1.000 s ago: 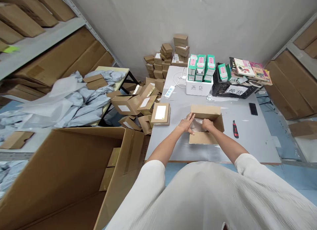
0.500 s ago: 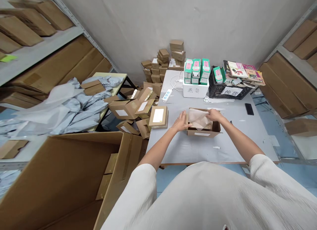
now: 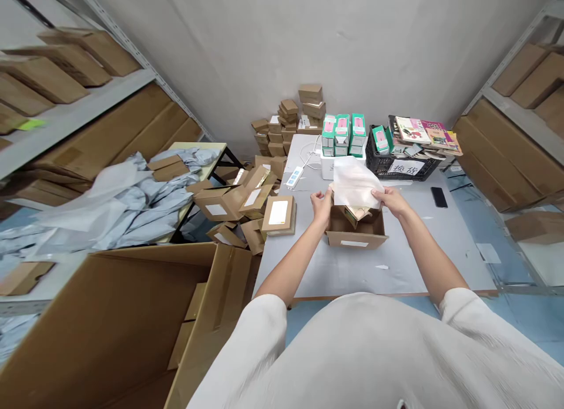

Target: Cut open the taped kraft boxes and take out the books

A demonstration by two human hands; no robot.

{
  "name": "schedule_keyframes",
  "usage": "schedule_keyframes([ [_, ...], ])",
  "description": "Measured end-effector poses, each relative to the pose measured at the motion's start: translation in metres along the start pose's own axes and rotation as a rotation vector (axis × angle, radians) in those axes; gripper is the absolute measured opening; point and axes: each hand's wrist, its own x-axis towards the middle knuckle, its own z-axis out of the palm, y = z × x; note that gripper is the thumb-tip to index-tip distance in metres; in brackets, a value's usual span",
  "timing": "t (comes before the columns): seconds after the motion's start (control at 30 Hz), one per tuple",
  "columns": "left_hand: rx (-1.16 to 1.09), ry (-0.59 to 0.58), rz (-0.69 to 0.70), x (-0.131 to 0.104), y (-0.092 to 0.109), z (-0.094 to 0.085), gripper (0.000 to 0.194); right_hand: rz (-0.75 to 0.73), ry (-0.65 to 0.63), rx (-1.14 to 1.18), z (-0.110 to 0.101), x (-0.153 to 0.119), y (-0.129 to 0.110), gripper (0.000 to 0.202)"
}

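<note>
An open brown cardboard box (image 3: 356, 238) with a white label on its near side stands on the grey table. Above it is a sheet of whitish translucent wrapping (image 3: 355, 183), with a small bundle of books or cards (image 3: 358, 214) tilted beneath it, over the box opening. My right hand (image 3: 392, 200) pinches the wrapping's right edge. On the other side my left hand (image 3: 322, 206) is closed at the bundle's left end; exactly what its fingers grip is partly hidden.
A closed labelled box (image 3: 279, 215) lies left on the table (image 3: 308, 274). Behind are a power strip (image 3: 294, 177), green-and-white boxes (image 3: 342, 133), and a black crate (image 3: 403, 167) of books. A phone (image 3: 439, 197) lies right. A large open carton (image 3: 132, 315) stands at lower left.
Both hands have risen from the box, bringing up the wrapping and the bundle. The wrapping is now spread above the box, whose inside shows more. The view has shifted slightly.
</note>
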Motion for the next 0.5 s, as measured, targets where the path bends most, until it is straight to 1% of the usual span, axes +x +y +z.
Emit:
schedule_keyframes([
  [0.03,-0.023,-0.029,-0.074,-0.003,-0.001,0.005,0.056,-0.004,0.009,0.04,0.002,-0.002,0.004,0.059],
  [0.1,-0.06,-0.14,-0.183,-0.011,-0.001,0.014,0.051,-0.006,0.019,0.093,0.006,-0.007,0.013,0.062],
  [0.17,-0.097,-0.242,-0.221,-0.017,0.001,0.019,0.051,-0.002,0.036,0.098,0.009,-0.012,0.022,0.063],
  [0.2,-0.112,-0.262,-0.222,-0.019,0.002,0.02,0.055,-0.002,0.05,0.08,0.01,-0.014,0.026,0.064],
  [0.27,-0.133,-0.267,-0.22,-0.021,0.006,0.019,0.064,-0.014,0.07,0.014,0.011,-0.019,0.031,0.063],
  [0.33,-0.133,-0.253,-0.208,-0.02,0.008,0.016,0.065,-0.037,0.058,-0.072,0.01,-0.023,0.034,0.059],
  [0.4,-0.108,-0.201,-0.157,-0.019,0.007,0.014,0.063,-0.056,0.003,-0.15,0.008,-0.026,0.034,0.054],
  [0.5,-0.069,-0.113,-0.061,-0.02,0.002,0.012,0.068,-0.051,-0.109,-0.248,0.007,-0.027,0.032,0.049],
])
